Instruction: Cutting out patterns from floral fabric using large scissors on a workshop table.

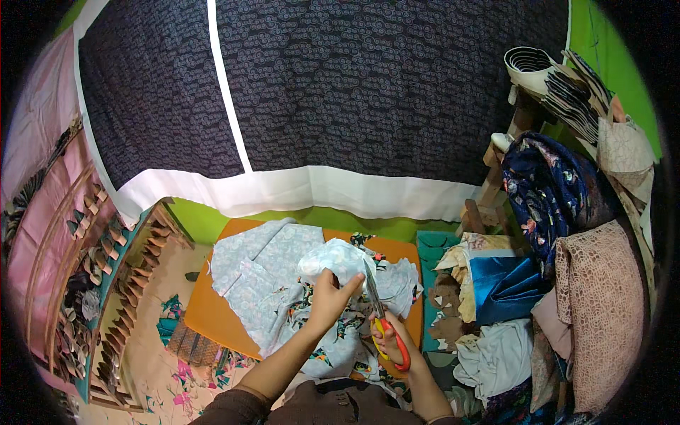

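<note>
My left hand [330, 301] pinches a light white piece of cloth [333, 256] between thumb and fingers, above the middle of the table. My right hand [393, 340] is wrapped round the red and yellow handles of a pair of scissors [372, 289]. The blades point up and away from me, at the right edge of the cloth; whether they are parted is hard to make out. Beneath my hands lies a rumpled pale floral fabric [258, 265] with dark, colourful patterned parts, spread over an orange table [205, 326].
At left stands a rack [106, 340] with rows of wooden shoe-shaped pieces. Folded fabrics, including shiny blue cloth [499, 287] and beige lace-patterned cloth [598, 312], pile up on the right. A dark patterned curtain [368, 92] hangs behind the table. Colourful scraps [184, 393] litter the floor.
</note>
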